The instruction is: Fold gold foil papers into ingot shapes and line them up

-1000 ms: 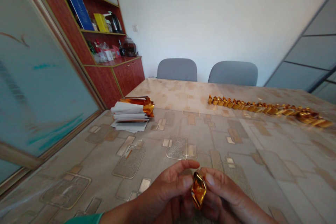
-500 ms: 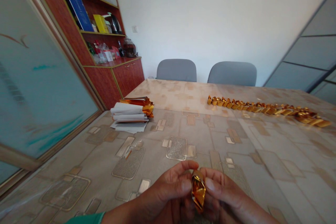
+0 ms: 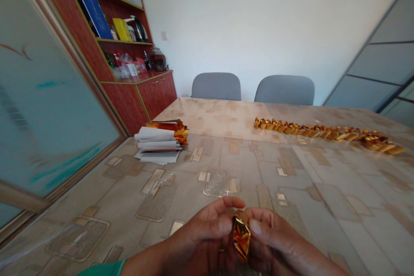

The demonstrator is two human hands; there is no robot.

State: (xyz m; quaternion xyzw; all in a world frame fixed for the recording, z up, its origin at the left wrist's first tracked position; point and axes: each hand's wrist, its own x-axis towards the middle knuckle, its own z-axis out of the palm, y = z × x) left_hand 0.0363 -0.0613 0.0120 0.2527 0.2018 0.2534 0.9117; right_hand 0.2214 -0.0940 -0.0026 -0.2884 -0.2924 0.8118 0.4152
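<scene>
Near the bottom centre, a shiny gold foil piece (image 3: 241, 238), folded with a pointed lower end, is held between both hands. My left hand (image 3: 211, 228) grips its left side with thumb and fingers. On the other side, my right hand (image 3: 273, 233) presses its thumb and fingertips against the foil. The lower fingers of both hands are partly hidden in shadow. At the left of the table lies a stack of white and gold paper sheets (image 3: 158, 144). A long row of folded gold foil pieces (image 3: 318, 131) runs across the back right.
A patterned cloth covers the table (image 3: 226, 151). Two grey chairs (image 3: 216, 86) stand at its far edge. A red-brown cabinet (image 3: 158, 95) with loaded shelves is at the back left, beside a frosted glass panel (image 3: 48, 86).
The foil piece has turned slightly and shifted a little left, so its folded face shows more. Both hands still hold it. The whole view has moved slightly.
</scene>
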